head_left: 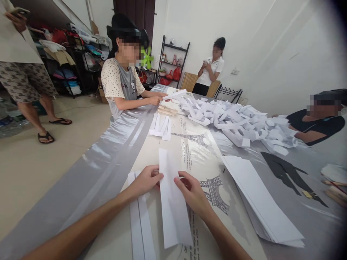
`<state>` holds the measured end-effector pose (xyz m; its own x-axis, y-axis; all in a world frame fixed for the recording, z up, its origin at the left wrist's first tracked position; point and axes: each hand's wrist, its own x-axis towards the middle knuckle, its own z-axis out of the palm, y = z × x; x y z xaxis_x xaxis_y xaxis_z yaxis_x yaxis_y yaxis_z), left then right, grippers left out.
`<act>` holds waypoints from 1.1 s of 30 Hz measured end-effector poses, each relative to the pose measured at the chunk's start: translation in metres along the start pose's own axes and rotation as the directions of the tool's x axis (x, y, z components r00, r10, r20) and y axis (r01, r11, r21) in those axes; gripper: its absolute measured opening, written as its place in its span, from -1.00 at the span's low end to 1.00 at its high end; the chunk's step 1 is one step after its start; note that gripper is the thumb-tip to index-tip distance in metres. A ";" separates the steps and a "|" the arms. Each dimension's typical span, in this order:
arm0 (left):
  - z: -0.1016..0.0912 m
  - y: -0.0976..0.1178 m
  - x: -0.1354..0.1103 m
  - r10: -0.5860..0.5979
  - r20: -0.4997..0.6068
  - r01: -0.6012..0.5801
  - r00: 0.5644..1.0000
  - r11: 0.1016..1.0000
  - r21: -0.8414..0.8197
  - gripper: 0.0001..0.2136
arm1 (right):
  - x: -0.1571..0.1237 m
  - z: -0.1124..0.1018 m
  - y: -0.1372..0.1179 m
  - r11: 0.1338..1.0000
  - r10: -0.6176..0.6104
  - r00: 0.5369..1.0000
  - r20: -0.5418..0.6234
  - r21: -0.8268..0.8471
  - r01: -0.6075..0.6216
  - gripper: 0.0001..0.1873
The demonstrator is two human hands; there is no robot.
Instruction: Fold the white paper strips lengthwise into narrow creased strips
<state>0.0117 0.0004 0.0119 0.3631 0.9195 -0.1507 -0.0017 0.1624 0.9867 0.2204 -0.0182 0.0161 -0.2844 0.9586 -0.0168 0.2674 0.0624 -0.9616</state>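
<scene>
A long strip of white paper [173,206] with a lengthwise crease stands between my two hands, slightly raised over the table. My left hand [148,179] pinches its left edge, thumb in front and fingers partly hidden behind. On the opposite edge my right hand [189,187] grips it with the thumb in front and the fingers curled. Under my left forearm lie narrow white paper strips [143,224], flat on the tablecloth. To the right of my right hand is a stack of white paper sheets [262,195], its edges slightly fanned.
A heap of folded white paper pieces [230,119] covers the far right. Short folded strips [161,126] and a wooden block [167,110] lie ahead. A co-worker [123,79] handles paper at the left edge; another person [317,119] sits right. A black item [287,173] lies beyond the stack.
</scene>
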 end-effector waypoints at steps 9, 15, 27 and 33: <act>-0.006 0.018 -0.005 -0.015 0.081 0.008 0.997 0.997 0.081 -0.63 | -0.003 -0.007 -0.013 0.973 -0.006 0.997 0.073 0.233 -0.011 -0.52; -0.028 0.044 -0.037 0.041 0.027 -0.049 0.999 0.803 0.595 -0.55 | -0.007 -0.029 -0.017 0.997 -0.018 0.999 -0.035 0.078 0.021 -0.54; -0.078 -0.008 -0.066 0.458 0.100 -0.213 0.883 0.204 0.955 -0.67 | -0.004 -0.039 -0.020 0.572 -0.708 0.690 0.152 -0.450 0.686 -0.58; -0.026 0.017 -0.029 0.541 0.112 -0.217 0.834 0.135 0.967 -0.69 | -0.001 -0.028 0.007 0.790 -0.459 0.843 0.281 -0.304 0.532 -0.58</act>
<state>-0.0233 -0.0143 0.0320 0.4060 0.8143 0.4148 0.8216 -0.5240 0.2245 0.2480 -0.0106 0.0172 -0.6213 0.7008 0.3505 0.3401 0.6442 -0.6852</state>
